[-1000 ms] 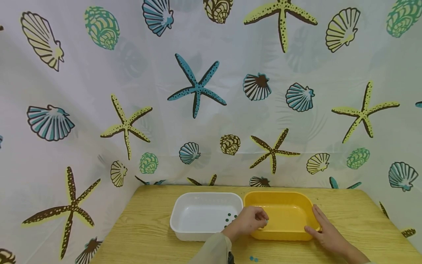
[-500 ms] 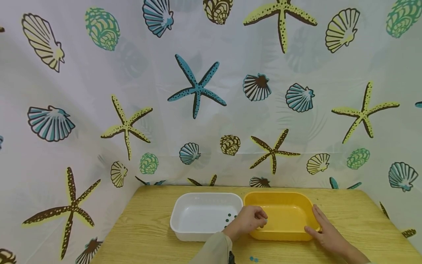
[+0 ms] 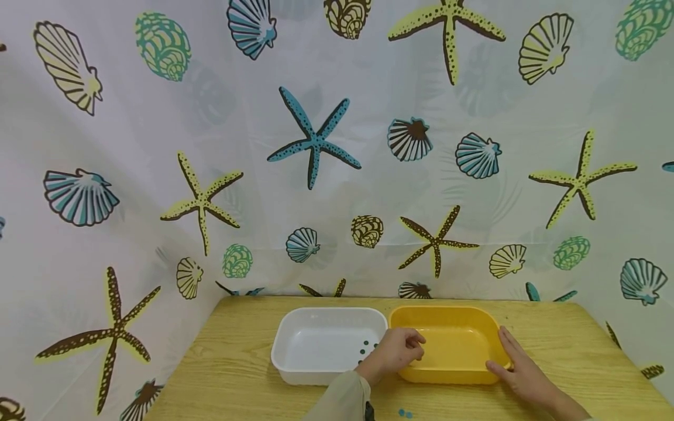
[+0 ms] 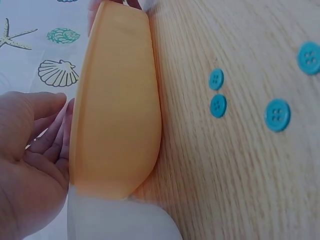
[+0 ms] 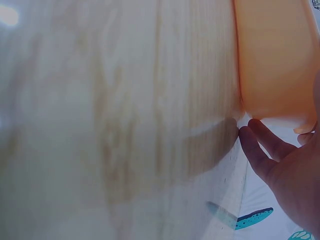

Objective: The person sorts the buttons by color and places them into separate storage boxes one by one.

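My left hand (image 3: pixel 395 352) is over the left end of the yellow basin (image 3: pixel 447 374), its fingers curled and thumb and fingertips brought together. They appear to pinch a small button, too small and hidden to make out clearly. In the left wrist view, the basin's rim covers the fingertips. My right hand (image 3: pixel 526 371) holds the basin's right end, with the thumb over the rim and fingers along the outer wall. Several blue buttons (image 4: pixel 277 115) lie on the table in front of the basin. Dark green buttons (image 3: pixel 365 343) lie in the white basin (image 3: pixel 302 377).
Both basins stand side by side on a wooden table (image 3: pixel 226 362). Behind and around it hangs a white curtain (image 3: pixel 358 193) printed with starfish and shells. My left forearm crosses in front of the white basin's right corner.
Both hands stay nearly still. The left fingertips shift very slightly left, and the pale bluish speck seen at them a second ago is harder to see now. Basins and loose buttons stay put.
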### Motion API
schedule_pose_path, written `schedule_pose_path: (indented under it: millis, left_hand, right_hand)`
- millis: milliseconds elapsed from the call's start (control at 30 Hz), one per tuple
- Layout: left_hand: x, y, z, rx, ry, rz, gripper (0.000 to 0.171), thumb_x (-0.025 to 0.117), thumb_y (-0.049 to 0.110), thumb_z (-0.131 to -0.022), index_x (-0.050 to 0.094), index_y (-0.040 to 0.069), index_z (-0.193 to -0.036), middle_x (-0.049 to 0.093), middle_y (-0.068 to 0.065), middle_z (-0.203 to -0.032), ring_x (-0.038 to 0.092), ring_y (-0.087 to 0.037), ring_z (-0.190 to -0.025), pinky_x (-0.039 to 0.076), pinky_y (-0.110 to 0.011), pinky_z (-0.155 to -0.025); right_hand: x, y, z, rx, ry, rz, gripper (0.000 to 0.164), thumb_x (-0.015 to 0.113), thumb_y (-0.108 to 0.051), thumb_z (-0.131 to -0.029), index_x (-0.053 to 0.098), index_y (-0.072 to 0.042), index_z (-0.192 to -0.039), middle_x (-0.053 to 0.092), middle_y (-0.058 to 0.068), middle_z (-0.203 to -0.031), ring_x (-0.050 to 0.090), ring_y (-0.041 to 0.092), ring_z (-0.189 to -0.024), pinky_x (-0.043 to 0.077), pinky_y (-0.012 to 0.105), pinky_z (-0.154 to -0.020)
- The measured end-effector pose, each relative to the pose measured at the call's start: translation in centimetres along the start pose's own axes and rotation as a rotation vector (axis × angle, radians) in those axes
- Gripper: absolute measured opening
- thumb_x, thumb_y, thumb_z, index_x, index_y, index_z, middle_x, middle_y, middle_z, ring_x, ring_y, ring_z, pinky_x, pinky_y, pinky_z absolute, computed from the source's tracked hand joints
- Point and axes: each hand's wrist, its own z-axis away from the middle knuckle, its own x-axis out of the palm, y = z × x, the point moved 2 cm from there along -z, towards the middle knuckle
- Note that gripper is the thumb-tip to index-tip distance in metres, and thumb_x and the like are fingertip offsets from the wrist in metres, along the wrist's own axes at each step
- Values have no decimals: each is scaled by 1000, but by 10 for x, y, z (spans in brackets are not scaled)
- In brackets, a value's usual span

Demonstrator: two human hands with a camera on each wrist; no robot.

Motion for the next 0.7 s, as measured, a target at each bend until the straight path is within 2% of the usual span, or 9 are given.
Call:
schedule_pose_path:
  millis: [267, 433, 700]
  left_hand:
    - [-2, 2, 3, -35, -9, 27, 15, 63, 10, -90, 69, 3, -101, 61, 8, -80, 55, -5, -71, 47, -21, -63]
    - [-5, 5, 12, 9, -23, 11, 14, 64, 9, -88, 70, 2, -99, 62, 7, -80, 54, -4, -71, 46, -19, -65]
    - [-12, 7, 37, 45, -138, 19, 10, 66, 7, -88, 72, 2, -95, 66, 7, -80, 57, -1, -70, 48, -17, -65]
  right_hand:
    - [-1, -1, 1, -23, 9, 6, 85, 57, -37, -95, 10, 14, -145, 5, 36, -149, 11, 54, -132, 18, 65, -100]
    - [-1, 0, 0, -25, 9, 5, 85, 57, -37, -94, 10, 14, -145, 5, 36, -149, 12, 55, -132, 18, 65, -100]
    - [0, -1, 0, -3, -1, -12, 87, 56, -39, -94, 9, 14, -145, 3, 35, -150, 9, 54, -133, 15, 66, -101]
